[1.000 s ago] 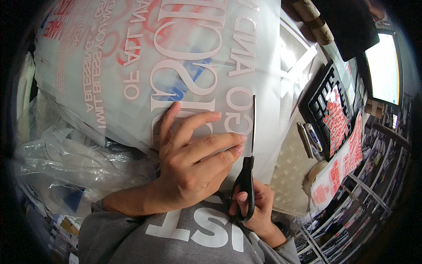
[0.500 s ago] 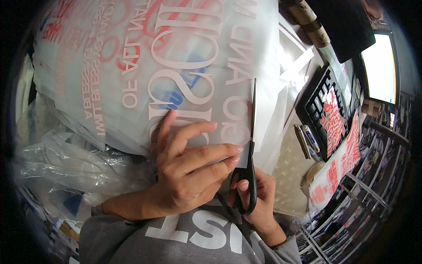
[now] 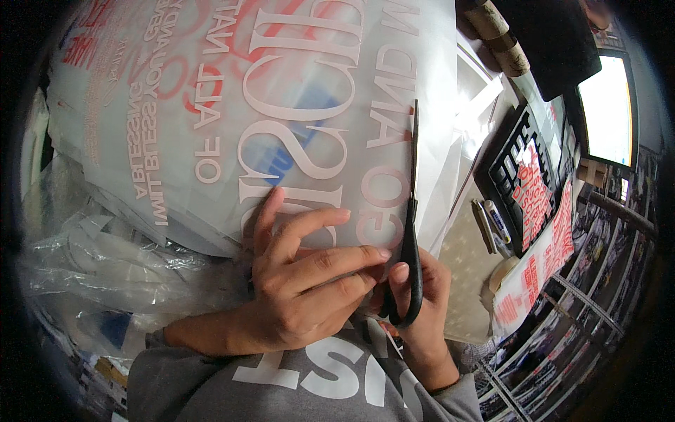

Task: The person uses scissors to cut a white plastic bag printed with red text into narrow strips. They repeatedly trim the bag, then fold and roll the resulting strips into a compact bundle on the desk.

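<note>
A stack of translucent film sheets (image 3: 179, 190) with mirrored pale-pink lettering spreads before me, with red and blue print showing through. My left hand (image 3: 302, 281) lies over the near edge of the top sheet, little and ring fingers spread on it. Its other fingers hold that edge beside the scissors; the thumb is hidden. Black-handled scissors (image 3: 410, 260) are in my right hand (image 3: 425, 295), thumb and fingers around the handles. Their long dark blade points away from me, along the right side of the lettering.
Crumpled clear plastic (image 3: 140, 271) lies at left. On the right are two pens (image 3: 492, 224), a black keyboard-like tray (image 3: 503, 169), red-printed film (image 3: 524, 302) and a tape roll (image 3: 500, 276). Cardboard tubes (image 3: 499, 39) and a lit monitor (image 3: 608, 109) stand farther back.
The scissors and my right hand have moved away from me and slightly right along the sheet. My left hand has stayed nearly in place; the top sheet has shifted slightly.
</note>
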A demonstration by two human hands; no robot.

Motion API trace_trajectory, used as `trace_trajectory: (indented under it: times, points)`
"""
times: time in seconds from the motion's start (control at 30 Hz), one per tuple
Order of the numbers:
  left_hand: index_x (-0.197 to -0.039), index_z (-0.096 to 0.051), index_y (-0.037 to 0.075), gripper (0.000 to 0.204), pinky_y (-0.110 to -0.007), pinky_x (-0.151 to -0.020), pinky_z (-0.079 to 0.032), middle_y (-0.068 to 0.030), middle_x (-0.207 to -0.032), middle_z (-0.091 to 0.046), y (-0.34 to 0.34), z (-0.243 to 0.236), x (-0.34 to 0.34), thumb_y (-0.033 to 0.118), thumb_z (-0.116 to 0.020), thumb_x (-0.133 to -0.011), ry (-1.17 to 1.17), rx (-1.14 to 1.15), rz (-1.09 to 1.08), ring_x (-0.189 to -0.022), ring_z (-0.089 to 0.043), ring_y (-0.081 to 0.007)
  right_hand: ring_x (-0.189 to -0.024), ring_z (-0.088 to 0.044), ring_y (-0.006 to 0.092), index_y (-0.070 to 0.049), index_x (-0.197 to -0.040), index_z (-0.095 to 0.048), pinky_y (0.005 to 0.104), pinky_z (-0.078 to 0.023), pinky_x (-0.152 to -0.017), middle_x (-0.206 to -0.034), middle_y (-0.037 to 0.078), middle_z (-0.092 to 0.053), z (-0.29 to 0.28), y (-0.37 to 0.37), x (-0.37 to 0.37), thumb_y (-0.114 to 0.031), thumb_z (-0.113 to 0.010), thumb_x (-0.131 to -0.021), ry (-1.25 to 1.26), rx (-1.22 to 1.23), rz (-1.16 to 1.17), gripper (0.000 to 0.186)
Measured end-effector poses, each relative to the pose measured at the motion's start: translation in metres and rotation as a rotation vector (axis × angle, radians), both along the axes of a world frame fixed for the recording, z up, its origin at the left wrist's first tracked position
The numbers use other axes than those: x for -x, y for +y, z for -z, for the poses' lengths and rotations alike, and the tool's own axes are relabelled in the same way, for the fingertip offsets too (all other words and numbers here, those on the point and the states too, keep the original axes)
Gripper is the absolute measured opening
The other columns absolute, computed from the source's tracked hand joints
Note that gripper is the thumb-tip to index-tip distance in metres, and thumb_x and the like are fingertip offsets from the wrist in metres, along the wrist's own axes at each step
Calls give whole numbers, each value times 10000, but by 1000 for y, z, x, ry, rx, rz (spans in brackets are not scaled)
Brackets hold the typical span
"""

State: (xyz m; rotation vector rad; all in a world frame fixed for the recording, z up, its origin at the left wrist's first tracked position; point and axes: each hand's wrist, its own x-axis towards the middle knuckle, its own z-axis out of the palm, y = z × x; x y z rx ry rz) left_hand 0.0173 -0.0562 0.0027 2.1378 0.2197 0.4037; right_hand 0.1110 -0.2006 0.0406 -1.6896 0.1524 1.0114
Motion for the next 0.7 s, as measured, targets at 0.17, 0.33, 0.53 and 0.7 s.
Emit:
trace_trajectory:
  times: [0.17,0.33,0.53,0.7]
  points:
    - [-794,-764,145,39,-622,-1160,-180,35,-1054,-748,0,1,0,168,-784,-769,-19,16,-15,-1158,-591,-291,-563,-578,76,41,-887,-615,227,-450,-490,-682,17,-611,1,2,1,-246,-718,-945,-5,-36,21,310]
    - [-798,-766,146,51,-627,-1154,-190,40,-1048,-748,0,2,2,168,-790,-758,-13,9,-18,-1151,-594,-290,-576,-569,70,49,-884,-626,230,-445,-479,-709,22,-622,2,-2,1,-233,-721,-942,-10,-17,-10,303]
    - [-778,-757,149,46,-634,-1147,-202,56,-997,-739,-5,6,5,182,-783,-759,-60,-11,-36,-1132,-595,-281,-650,-563,58,66,-950,-657,220,-443,-542,-774,25,-651,5,10,-4,-251,-709,-950,-46,-51,53,322]
    - [-781,-764,164,41,-639,-1151,-193,67,-995,-738,-7,4,9,191,-788,-762,-40,6,-15,-1146,-584,-270,-752,-565,58,72,-979,-664,214,-449,-640,-856,35,-676,10,15,-12,-260,-703,-954,-112,-130,59,335]
